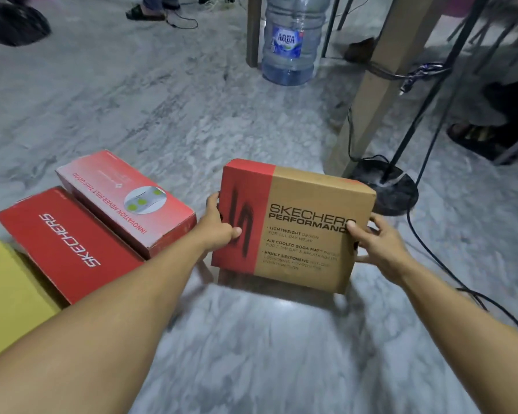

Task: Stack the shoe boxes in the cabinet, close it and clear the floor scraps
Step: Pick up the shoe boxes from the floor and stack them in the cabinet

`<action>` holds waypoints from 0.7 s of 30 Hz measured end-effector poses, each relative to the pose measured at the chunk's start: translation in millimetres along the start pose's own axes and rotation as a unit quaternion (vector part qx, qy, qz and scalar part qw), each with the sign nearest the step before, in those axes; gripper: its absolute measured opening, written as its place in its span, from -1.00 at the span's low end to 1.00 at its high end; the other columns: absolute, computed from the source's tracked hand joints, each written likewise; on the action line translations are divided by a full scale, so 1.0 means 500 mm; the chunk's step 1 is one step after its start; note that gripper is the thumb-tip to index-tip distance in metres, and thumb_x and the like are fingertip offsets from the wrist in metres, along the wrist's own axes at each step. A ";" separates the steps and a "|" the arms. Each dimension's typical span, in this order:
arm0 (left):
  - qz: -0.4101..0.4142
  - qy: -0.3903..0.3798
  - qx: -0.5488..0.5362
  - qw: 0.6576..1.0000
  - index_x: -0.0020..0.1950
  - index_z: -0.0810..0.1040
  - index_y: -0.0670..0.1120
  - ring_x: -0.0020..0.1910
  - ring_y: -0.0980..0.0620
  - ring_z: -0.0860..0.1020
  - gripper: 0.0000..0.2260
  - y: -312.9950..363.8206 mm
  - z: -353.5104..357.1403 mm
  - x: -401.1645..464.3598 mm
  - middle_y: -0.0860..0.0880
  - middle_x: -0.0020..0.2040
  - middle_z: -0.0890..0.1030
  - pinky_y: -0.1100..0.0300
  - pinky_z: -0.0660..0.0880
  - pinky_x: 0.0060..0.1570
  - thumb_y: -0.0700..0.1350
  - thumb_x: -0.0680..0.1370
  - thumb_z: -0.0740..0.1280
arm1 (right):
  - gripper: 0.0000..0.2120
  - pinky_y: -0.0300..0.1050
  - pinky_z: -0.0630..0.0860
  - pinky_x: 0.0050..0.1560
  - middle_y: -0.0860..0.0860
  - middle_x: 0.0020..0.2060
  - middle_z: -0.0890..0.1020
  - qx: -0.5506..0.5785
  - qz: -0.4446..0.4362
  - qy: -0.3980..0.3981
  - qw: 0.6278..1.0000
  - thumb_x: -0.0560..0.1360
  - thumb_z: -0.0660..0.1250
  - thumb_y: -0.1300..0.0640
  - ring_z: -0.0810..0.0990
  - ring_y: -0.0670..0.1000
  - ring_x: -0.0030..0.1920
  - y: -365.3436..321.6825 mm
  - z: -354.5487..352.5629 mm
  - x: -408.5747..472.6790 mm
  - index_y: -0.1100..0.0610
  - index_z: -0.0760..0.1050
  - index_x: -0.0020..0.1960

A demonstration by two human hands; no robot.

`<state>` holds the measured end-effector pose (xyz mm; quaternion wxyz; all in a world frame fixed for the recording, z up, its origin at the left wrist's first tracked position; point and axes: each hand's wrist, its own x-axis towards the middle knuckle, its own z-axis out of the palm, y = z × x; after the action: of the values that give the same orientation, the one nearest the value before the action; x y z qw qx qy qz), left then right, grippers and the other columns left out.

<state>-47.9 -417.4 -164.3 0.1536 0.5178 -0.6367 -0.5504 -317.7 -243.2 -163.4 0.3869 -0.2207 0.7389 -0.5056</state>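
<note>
Both hands, left (219,225) & right (377,243), grip 1 brown/red cardboard shoe box (299,222) by its sides, just above marble-look floor (251,339). 2 red rectangular boxes (69,243) (126,198) lie left, touching; 1 yellow box (9,294) beside them.

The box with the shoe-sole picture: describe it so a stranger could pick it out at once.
Start at the big water bottle standing on the grey marbled floor, then look down and left to the shoe boxes lying side by side. The box with the shoe-sole picture is the farthest of them. Unlike the plain red Skechers box beside it, it carries an oval sole image with green dots.
</note>
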 end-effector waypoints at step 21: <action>0.036 0.050 0.025 0.998 0.39 0.05 0.40 0.22 -0.02 0.52 0.09 0.064 -0.065 -0.074 -0.04 0.31 0.46 0.00 0.48 0.26 0.13 -0.03 0.56 | -0.36 0.20 0.52 0.17 -0.08 0.26 0.53 -0.191 -0.111 0.004 0.975 0.43 0.40 -0.16 0.54 0.04 0.20 -0.107 0.009 -0.060 -0.04 0.21 0.40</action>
<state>-22.9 -408.8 -111.7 0.1927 0.5251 -0.6598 -0.5018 -299.6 -245.2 -104.6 0.2763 -0.3692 0.7943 -0.3955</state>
